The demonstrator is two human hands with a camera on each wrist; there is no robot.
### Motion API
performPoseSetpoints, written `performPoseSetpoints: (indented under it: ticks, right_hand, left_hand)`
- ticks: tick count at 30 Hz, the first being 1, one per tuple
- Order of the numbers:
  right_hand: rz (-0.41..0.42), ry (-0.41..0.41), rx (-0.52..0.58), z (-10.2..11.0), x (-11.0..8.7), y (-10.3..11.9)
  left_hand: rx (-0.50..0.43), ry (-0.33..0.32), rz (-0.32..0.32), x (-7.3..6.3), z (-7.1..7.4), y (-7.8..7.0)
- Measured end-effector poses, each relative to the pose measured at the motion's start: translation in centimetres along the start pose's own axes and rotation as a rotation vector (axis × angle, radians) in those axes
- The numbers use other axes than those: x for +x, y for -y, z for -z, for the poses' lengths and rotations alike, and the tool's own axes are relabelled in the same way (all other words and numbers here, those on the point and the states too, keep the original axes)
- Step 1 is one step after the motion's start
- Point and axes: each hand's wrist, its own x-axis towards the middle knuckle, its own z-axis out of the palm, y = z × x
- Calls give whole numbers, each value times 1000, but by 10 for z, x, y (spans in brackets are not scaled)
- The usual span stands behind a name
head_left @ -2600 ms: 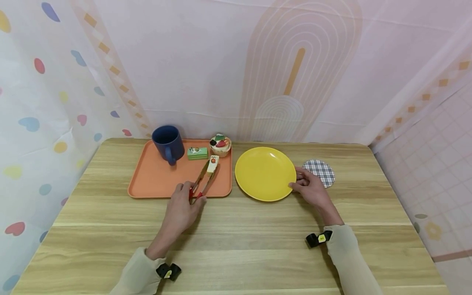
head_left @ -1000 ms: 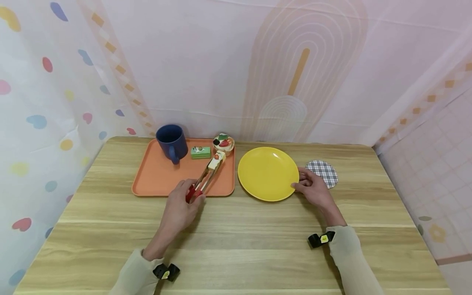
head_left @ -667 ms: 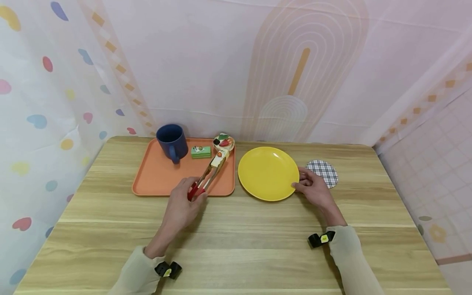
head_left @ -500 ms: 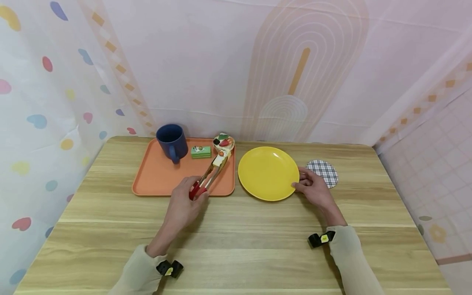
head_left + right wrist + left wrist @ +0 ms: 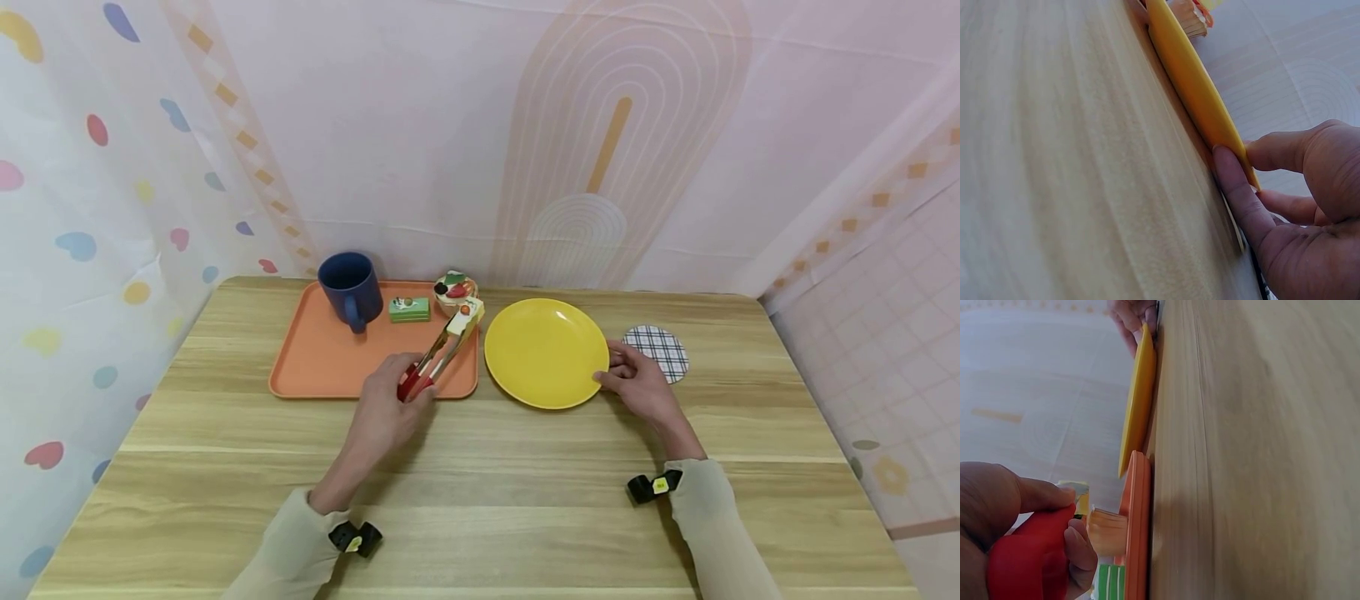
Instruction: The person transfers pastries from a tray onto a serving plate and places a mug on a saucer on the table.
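Note:
My left hand (image 5: 390, 408) grips red-handled tongs (image 5: 411, 383) over the front right of the orange tray (image 5: 322, 367). Pinched in the tong tips is a small white and yellow cake slice (image 5: 466, 317) with an orange topping. In the left wrist view the cake slice (image 5: 1082, 497) is raised clear of the tray, higher than the cupcake (image 5: 1107, 531). My right hand (image 5: 637, 383) pinches the right rim of the yellow plate (image 5: 546, 354), thumb and fingers on either side of the edge. That plate sits on the table just right of the tray.
On the tray stand a dark blue mug (image 5: 352, 292) at the back left and a green cake slice (image 5: 408, 310) beside it. A checked round coaster (image 5: 660, 354) lies right of the plate, partly behind my right hand. A printed curtain (image 5: 420, 150) hangs behind the table.
The tongs with the cake slice have lifted and moved right, from the tray's middle right to its right edge near the plate. My right hand keeps its hold on the plate.

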Motion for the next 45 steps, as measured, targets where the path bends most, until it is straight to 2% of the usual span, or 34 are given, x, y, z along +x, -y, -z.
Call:
performPoseSetpoints:
  ticks: [25, 35, 45]
  right_hand:
    - [1, 4, -5, 0, 0, 1]
    - [-1, 5, -2, 1, 1, 1]
    - [-5, 7, 3, 1, 2, 0]
  left_hand:
    - [14, 93, 29, 20, -22, -24]
    - [15, 115, 9, 29, -28, -28]
    - [15, 135, 27, 35, -37, -30]
